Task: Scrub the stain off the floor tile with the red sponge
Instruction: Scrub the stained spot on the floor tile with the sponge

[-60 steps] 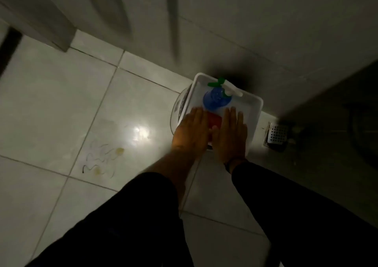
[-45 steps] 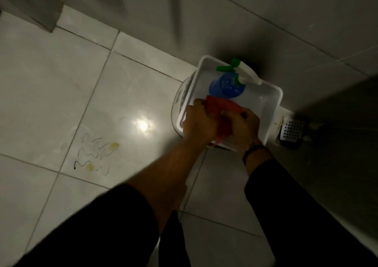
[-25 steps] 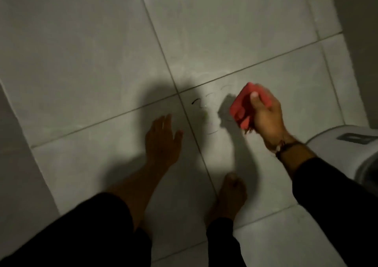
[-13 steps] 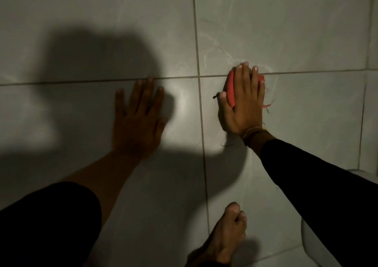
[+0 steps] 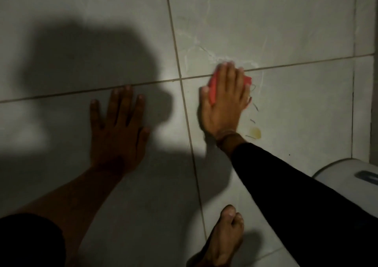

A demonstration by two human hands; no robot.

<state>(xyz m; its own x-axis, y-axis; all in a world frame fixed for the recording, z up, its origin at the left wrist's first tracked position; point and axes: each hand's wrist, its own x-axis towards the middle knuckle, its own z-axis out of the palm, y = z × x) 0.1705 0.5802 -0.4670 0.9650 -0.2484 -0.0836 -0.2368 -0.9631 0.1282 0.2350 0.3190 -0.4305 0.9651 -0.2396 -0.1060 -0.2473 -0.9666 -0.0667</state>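
Underneath the flattened right hand (image 5: 224, 105), red sponge (image 5: 213, 89), seemingly pinned against the floor tile (image 5: 296, 107).

Our right hand (image 5: 224, 103) presses flat, fingers together, sleeve dark. Our left hand (image 5: 117, 129) lies splayed, palm down, forearm bare.

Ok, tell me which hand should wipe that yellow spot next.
Right. The right hand already presses the red sponge on the tile, just above the yellow spot. The left hand lies flat across the grout line, empty.
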